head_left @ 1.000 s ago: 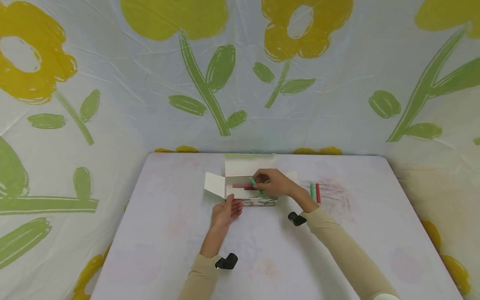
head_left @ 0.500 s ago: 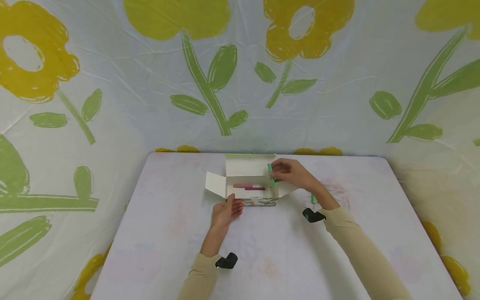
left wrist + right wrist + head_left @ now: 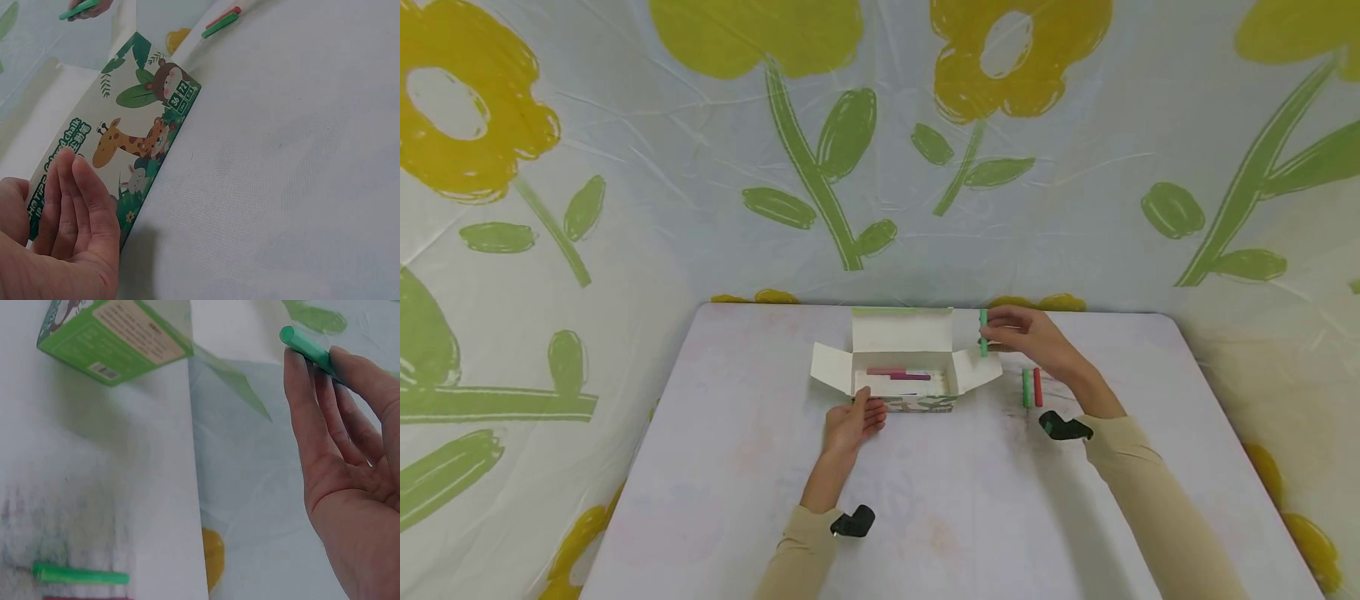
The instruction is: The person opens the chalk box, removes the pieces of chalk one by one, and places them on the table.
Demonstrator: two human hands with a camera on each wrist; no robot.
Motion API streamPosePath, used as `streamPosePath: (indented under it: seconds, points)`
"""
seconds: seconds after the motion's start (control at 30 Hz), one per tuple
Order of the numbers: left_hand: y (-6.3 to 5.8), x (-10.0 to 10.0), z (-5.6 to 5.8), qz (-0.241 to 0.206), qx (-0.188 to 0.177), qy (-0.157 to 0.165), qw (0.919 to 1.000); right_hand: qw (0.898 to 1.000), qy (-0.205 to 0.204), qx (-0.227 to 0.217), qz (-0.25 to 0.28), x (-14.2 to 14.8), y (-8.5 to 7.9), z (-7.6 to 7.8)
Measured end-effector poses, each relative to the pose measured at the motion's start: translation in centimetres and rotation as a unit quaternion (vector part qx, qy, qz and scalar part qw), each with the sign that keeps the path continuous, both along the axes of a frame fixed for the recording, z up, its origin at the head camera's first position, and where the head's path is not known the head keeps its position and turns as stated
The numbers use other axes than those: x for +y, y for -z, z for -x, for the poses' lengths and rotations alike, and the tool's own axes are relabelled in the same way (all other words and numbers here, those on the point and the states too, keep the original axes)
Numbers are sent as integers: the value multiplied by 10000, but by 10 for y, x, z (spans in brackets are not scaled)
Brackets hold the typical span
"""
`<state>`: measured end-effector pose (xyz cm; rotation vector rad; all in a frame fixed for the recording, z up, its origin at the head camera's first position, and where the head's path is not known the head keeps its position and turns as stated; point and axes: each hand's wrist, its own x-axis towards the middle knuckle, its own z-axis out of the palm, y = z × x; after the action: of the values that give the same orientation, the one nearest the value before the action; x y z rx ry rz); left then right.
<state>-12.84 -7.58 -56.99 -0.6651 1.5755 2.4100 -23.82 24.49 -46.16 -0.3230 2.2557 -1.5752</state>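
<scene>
A white cardboard chalk box [image 3: 925, 404] stands open near the back of the table; its front, seen in the left wrist view, bears printed animals [image 3: 128, 140]. Pink and magenta chalk sticks [image 3: 912, 377] lie inside. My left hand [image 3: 848, 423] holds the box's front wall at the left, thumb over the top edge and fingers extended along the outer face. Right of the box, above the table, my right hand [image 3: 1033, 340] pinches a green chalk stick [image 3: 306, 345] between thumb and fingertips. The stick is upright in the head view, touching nothing else.
Right of the box, a green chalk stick [image 3: 1027, 388] and a red chalk stick [image 3: 1038, 387] lie side by side on the table [image 3: 760, 500]. Open side flaps [image 3: 979, 370] spread from the box. Dark chalk smudges mark the tabletop nearby. Flower-printed cloth hangs behind.
My right hand has lifted the green chalk stick out of the box and carried it right, past the right flap. The left hand and the box have stayed put.
</scene>
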Motion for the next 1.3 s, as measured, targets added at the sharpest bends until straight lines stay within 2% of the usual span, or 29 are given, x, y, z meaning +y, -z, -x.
streamPosePath:
  seconds: [0.3, 0.53, 0.83, 1.17, 1.3]
  points:
    - [-2, 1, 0, -67, 19, -59, 10000, 9995, 291, 93, -94, 30, 1, -4]
    - [1, 0, 1, -18, 41, -52, 10000, 9986, 526, 26, -21, 55, 12, -8]
    - [4, 1, 2, 13, -72, -102, 9999, 9953, 802, -53, -539, 85, 26, -20]
    - [3, 1, 1, 26, 23, -84, 10000, 9917, 1037, -112, -753, 111, 57, -38]
    - [4, 1, 1, 22, 13, -102, 9999, 9888, 1088, -45, -1017, 114, 69, -44]
